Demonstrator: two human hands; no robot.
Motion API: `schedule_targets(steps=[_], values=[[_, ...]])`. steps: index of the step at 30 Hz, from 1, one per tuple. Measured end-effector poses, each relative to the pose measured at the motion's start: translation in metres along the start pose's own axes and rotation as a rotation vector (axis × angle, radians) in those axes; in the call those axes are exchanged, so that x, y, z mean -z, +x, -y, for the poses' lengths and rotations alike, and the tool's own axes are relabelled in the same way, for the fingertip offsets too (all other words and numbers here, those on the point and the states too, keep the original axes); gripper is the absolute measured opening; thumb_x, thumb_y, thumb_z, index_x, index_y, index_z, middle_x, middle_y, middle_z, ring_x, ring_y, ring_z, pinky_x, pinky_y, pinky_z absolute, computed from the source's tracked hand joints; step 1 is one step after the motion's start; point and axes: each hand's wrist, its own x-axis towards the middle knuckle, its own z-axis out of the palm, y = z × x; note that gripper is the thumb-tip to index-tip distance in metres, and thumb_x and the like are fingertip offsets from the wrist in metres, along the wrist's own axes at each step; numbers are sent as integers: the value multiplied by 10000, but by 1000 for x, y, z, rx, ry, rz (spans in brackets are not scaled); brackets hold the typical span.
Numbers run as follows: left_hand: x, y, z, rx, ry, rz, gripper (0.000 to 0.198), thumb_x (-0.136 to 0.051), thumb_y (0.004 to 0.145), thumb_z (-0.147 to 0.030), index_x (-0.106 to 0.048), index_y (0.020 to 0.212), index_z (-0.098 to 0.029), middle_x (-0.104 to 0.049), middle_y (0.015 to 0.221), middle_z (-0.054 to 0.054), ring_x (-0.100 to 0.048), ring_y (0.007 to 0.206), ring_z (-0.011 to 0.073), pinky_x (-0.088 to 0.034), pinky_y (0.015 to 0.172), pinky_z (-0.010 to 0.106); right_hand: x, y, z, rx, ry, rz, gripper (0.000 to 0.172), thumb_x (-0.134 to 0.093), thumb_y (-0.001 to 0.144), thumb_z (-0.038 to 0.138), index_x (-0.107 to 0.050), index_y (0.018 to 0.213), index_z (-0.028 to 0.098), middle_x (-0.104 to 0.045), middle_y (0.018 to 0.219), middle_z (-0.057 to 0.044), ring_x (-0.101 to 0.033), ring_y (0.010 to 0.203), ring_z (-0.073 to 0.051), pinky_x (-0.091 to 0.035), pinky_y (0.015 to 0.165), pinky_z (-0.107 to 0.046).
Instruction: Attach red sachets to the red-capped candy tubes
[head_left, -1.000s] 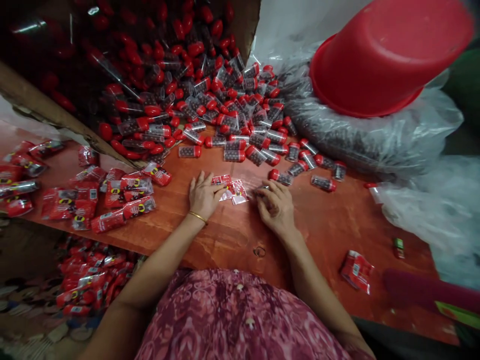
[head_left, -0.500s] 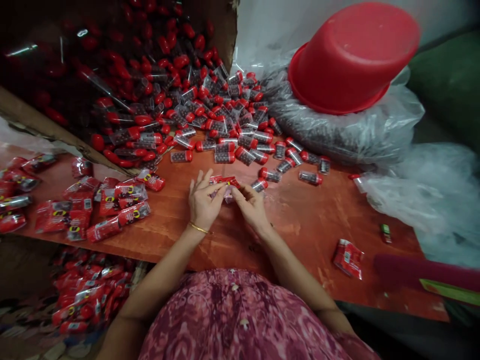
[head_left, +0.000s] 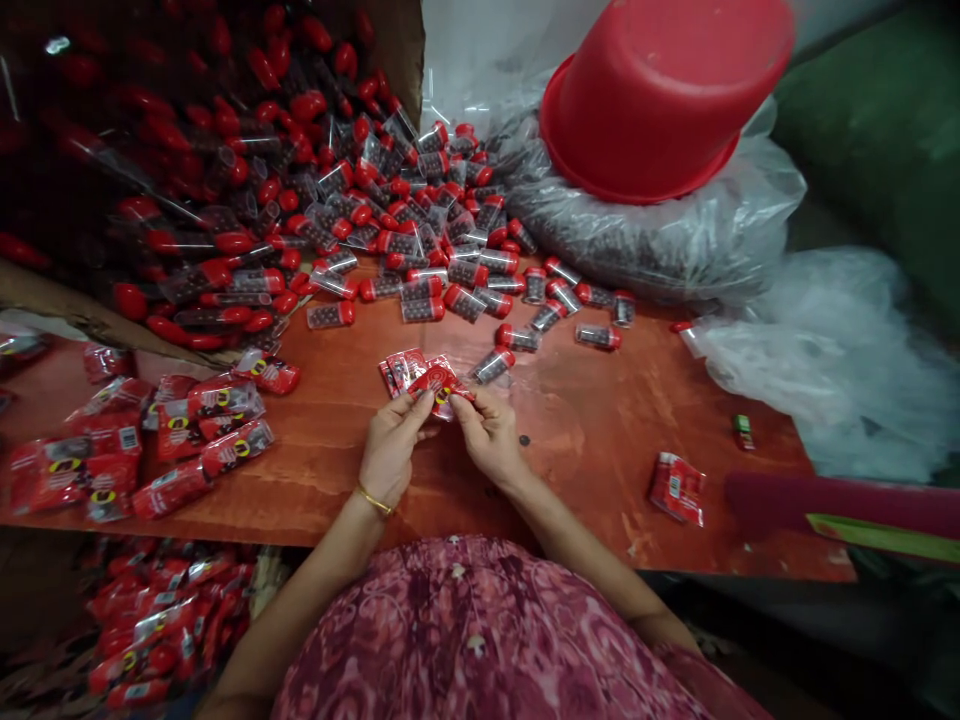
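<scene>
Between my two hands is a small red printed plastic packet (head_left: 441, 382) with a yellow spot. My left hand (head_left: 391, 450), with a gold bangle at the wrist, pinches its left side. The fingers of my right hand (head_left: 487, 430) are closed on its right side. Just beyond my left fingers lie more flat red packets (head_left: 401, 369) on the table. A clear little bottle with a red cap and dark contents (head_left: 493, 365) rests just past my right hand. What the packet holds inside, if anything, I cannot make out.
Many red-capped bottles (head_left: 421, 300) spill from a cardboard box (head_left: 67, 300) at back left. Filled red packets (head_left: 174, 490) lie left on the table (head_left: 585, 440). A red tub (head_left: 660, 110) sits upside down on a plastic sack (head_left: 637, 250). One red packet (head_left: 677, 488) lies at right.
The red packet has come up into clear view between my fingers, which have moved slightly down and apart. The flat packets and the bottle beyond them show more. The whole view has shifted.
</scene>
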Motion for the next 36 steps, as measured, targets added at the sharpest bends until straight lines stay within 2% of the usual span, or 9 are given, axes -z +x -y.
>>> schedule_targets(steps=[5, 8, 12, 18, 23, 26, 30, 33, 36], values=[[-1, 7, 1, 16, -35, -21, 393, -816, 449, -438, -670, 629, -119, -668, 615, 16, -576, 570, 93, -465, 582, 208, 7, -2, -4, -68, -108, 55, 347, -368, 893, 369, -473, 614, 190, -457, 570, 26, -437, 543, -103, -356, 533, -219], [-2, 9, -1, 4, -59, -42, 394, -823, 428, -440, -653, 579, -119, -665, 588, 13, -559, 527, 84, -442, 555, 203, 21, 11, -9, -127, -443, 6, 370, -343, 891, 450, -537, 724, 183, -538, 650, -9, -497, 621, -138, -378, 598, -253], [-5, 9, -4, -5, -102, -49, 403, -838, 397, -415, -669, 616, -121, -679, 607, 10, -581, 557, 88, -449, 602, 203, 37, 31, -21, -233, -909, -83, 443, -470, 812, 524, -565, 1010, 138, -611, 920, -121, -552, 813, -237, -407, 670, -324], [1, 12, -5, 66, -137, -42, 386, -837, 428, -384, -666, 661, -128, -687, 636, 9, -591, 542, 83, -440, 538, 178, 60, 17, -28, -105, -1051, 84, 392, -510, 798, 343, -542, 1153, 181, -578, 1096, -121, -544, 921, -254, -427, 735, -346], [6, 17, -8, 141, -229, -50, 308, -825, 500, -320, -635, 667, -144, -667, 604, -16, -591, 521, 74, -456, 521, 170, 69, 4, -35, -47, -1161, 81, 446, -496, 817, 397, -533, 1180, 140, -583, 1144, -158, -521, 932, -282, -419, 757, -392], [4, 16, -10, 193, -259, -40, 263, -801, 558, -303, -619, 675, -154, -657, 594, -20, -591, 513, 84, -474, 521, 191, 72, 3, -44, 5, -1107, 89, 377, -452, 837, 293, -547, 1149, 105, -606, 1119, -171, -534, 911, -262, -425, 777, -391], [3, 14, -9, 188, -240, -29, 274, -800, 556, -325, -614, 669, -159, -649, 579, -17, -580, 497, 81, -459, 495, 184, 80, -5, -43, -2, -789, 49, 305, -416, 831, 256, -588, 1041, 117, -658, 868, -119, -575, 754, -211, -459, 699, -341], [3, 13, -6, 150, -177, -21, 322, -811, 518, -369, -619, 655, -150, -639, 567, -19, -562, 487, 66, -444, 496, 172, 83, -20, -24, -86, -442, 13, 258, -399, 847, 270, -605, 962, 167, -634, 717, -35, -565, 606, -156, -456, 567, -270], [0, 12, -3, 99, -104, -16, 375, -812, 476, -424, -636, 644, -138, -643, 578, -11, -568, 516, 68, -447, 529, 175, 78, -32, 3, -138, -207, 90, 233, -425, 843, 287, -624, 907, 183, -594, 609, 9, -522, 493, -119, -421, 473, -229]])
